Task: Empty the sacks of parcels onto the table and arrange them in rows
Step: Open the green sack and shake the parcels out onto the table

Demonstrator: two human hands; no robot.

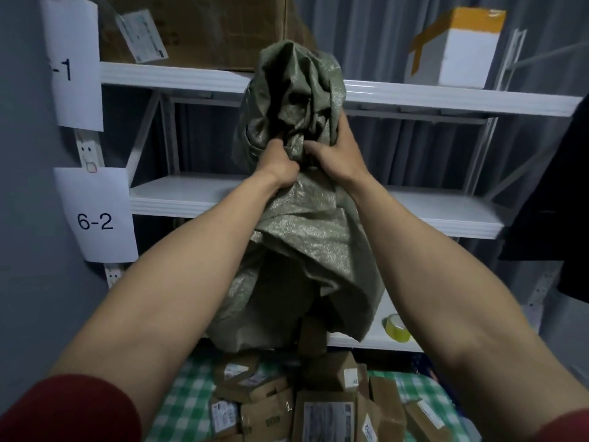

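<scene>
One grey-green sack (302, 234), upended above the surface's (181, 393) far edge; left hand (280, 164) and right hand (334, 157) both clench its bunched fabric. Brown parcels (287, 403) heaped beneath, overlapping, so the count is uncertain. Behind, on the shelves: one tape roll (396, 327), one white box (459, 52).

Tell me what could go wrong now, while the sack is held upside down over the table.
1. The parcels already lie in a heap, so the box at the mouth of the sack may bounce off the table.
2. The left hand and right hand hold only bunched cloth; that grip could slip.
3. The sack hangs near the tape roll and might knock it away.
</scene>
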